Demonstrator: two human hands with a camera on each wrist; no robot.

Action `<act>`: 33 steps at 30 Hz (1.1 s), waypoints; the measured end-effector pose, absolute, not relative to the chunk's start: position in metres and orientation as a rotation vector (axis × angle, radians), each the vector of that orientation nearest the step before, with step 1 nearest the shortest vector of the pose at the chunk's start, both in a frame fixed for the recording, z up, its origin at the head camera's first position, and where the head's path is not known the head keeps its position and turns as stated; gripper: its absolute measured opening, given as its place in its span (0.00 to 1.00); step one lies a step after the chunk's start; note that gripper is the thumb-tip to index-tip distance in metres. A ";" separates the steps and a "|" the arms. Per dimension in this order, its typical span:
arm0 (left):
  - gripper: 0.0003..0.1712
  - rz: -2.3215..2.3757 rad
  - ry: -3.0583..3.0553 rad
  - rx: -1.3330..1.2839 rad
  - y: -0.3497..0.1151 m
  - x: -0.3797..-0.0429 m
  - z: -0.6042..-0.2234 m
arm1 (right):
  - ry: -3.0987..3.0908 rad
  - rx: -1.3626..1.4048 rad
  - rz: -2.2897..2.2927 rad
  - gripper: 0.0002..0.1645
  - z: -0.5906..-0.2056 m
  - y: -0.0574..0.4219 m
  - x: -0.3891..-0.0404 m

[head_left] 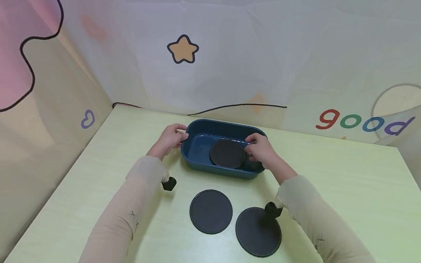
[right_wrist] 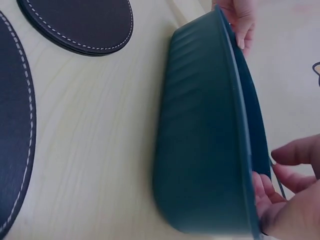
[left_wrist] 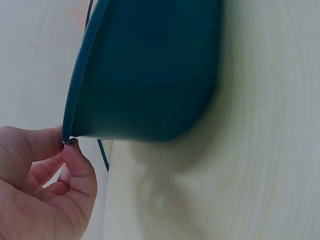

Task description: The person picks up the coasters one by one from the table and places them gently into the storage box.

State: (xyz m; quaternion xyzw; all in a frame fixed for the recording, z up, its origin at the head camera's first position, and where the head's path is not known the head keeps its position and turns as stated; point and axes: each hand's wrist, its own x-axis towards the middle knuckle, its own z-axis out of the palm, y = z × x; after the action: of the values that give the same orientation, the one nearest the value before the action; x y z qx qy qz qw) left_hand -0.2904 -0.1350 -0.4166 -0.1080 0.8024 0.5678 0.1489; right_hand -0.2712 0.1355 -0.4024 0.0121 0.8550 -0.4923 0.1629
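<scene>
Dark-blue oblong tray (head_left: 196,164) (ribbed wall), round mat (head_left: 227,153) inside.

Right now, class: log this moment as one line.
left hand grips tray rim | right hand places coaster inside | two coasters on table

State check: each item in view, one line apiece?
blue tray: upright on the table, one disc inside
disc in tray: leaning on the tray's right side
two discs on table: flat, side by side, untouched
left hand: grips the tray's left rim
right hand: fingers on the disc in tray
</scene>
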 end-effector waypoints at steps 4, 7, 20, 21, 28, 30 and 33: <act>0.21 1.633 2.308 -0.308 -0.135 -0.291 -0.416 | 2.329 -0.079 -1.420 0.20 -0.395 0.143 -0.266; 0.20 1.636 2.307 -0.311 -0.135 -0.291 -0.416 | 2.239 -0.190 -1.393 0.20 -0.391 0.150 -0.260; 0.20 1.620 2.302 -0.325 -0.136 -0.293 -0.417 | 2.062 -0.389 -1.255 0.22 -0.378 0.173 -0.234; 0.20 1.618 2.302 -0.327 -0.136 -0.293 -0.417 | 2.046 -0.403 -1.237 0.22 -0.379 0.175 -0.232; 0.20 1.603 2.314 -0.323 -0.135 -0.292 -0.417 | 2.013 -0.457 -1.090 0.21 -0.382 0.183 -0.216; 0.20 1.598 2.317 -0.317 -0.135 -0.292 -0.417 | 2.017 -0.463 -1.064 0.21 -0.383 0.184 -0.212; 0.20 1.604 2.317 -0.313 -0.135 -0.292 -0.416 | 2.031 -0.478 -1.026 0.21 -0.386 0.186 -0.205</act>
State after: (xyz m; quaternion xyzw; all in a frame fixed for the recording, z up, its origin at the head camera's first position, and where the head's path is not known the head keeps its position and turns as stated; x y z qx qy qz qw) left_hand -0.2915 -0.1347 -0.4165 -0.1091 0.8077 0.5590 0.1525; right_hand -0.2055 0.1857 -0.3859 -0.1889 0.8018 -0.4050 0.3968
